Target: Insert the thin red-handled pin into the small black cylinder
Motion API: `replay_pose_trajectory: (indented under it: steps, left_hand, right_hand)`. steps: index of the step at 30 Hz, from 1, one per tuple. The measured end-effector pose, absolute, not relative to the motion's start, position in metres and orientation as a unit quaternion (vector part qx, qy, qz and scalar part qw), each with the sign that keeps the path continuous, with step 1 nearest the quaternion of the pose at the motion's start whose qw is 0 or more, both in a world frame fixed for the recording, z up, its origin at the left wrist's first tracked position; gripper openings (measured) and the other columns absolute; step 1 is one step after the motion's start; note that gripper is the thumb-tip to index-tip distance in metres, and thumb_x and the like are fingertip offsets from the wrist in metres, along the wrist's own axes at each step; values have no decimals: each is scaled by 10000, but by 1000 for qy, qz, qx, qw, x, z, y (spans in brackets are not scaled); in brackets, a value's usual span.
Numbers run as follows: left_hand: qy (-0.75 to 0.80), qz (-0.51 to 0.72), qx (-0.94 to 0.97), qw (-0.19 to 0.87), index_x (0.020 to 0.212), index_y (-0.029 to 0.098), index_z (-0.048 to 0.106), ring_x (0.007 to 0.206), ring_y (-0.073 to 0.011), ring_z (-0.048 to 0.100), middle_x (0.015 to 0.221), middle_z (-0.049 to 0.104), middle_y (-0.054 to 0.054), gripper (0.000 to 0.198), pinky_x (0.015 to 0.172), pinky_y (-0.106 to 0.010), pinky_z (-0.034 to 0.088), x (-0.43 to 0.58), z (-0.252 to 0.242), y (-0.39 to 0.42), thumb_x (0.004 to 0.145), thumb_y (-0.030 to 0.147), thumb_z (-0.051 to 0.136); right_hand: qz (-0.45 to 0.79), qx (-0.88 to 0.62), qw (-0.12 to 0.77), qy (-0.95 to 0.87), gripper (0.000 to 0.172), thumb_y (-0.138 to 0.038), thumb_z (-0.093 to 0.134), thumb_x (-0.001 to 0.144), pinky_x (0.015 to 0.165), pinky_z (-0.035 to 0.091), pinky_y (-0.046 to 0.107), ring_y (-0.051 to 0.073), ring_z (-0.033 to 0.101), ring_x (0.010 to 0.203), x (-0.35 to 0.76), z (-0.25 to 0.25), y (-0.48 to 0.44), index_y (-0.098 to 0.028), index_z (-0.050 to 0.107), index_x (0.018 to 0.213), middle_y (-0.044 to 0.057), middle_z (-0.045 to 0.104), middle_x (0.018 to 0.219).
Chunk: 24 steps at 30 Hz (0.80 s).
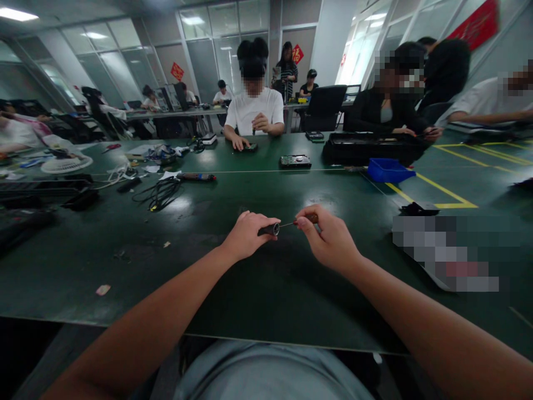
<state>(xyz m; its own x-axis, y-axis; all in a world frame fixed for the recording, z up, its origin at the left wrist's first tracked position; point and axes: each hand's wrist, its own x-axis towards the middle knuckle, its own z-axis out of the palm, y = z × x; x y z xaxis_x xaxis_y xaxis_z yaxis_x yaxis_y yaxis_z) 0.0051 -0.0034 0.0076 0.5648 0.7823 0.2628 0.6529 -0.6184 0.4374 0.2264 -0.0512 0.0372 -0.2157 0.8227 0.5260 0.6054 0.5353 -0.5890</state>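
Wrapped round a dark cylindrical object, my left hand (249, 234) is closed above the green table (250, 294). The round open end of the dark cylinder (272, 229) faces right. My right hand (331, 236) pinches a screwdriver by its brown handle (311, 219). Its thin shaft (287, 225) points left, with the tip at or near the cylinder's open end; whether it touches cannot be made out. My left fingers hide the other end of the cylinder.
Ahead lies a hard drive (295, 161), with a blue bin (390, 170) to its right. A black cable bundle (160, 191) and a pen-like tool (195, 176) lie left. Across the table a person in white (254, 111) handles a small device.
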Motion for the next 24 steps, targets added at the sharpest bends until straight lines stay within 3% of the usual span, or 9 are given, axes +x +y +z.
replay_pose_trajectory:
  steps: [4,9,15,21,24]
  left_hand:
    - [424,212,868,151,1294,306,628,1171,-264,582,1192,691,-45,411,1141,-553,267,6,7,-3,891,360,690]
    - [430,229,858,161,1276,283,636,1128,-255,594,1209,690,-43,393,1084,-500,350,4,7,0,891,337,688]
    - [421,231,861,170,1279,288,638,1118,-260,602,1196,694,-45,405,1062,-486,367,3,5,1,882,346,697]
    - [421,217,862,180,1296,311,624,1165,-267,584,1197,685,-38,417,1155,-581,233,4,3,0,887,359,693]
    - [426,216,860,179,1291,308,627,1160,-263,584,1189,687,-37,407,1161,-589,223,4,4,-1,891,350,690]
  right_hand:
    - [83,-454,392,-796,120,-309,475,971,689,469,352,224,650,770,227,41,-52,-237,568,948,60,691,845]
    - [79,-472,393,-785,133,-316,465,978,672,455,350,222,638,737,227,39,-50,-234,562,938,57,678,812]
    - [99,-475,430,-762,147,-332,457,992,678,462,345,218,660,741,227,39,-52,-232,562,970,46,682,812]
    - [120,-464,418,-772,130,-312,467,981,663,454,331,209,659,720,225,40,-53,-229,563,953,43,687,803]
    - [112,-470,415,-770,137,-310,463,982,649,444,323,202,647,700,226,40,-52,-226,564,941,43,687,796]
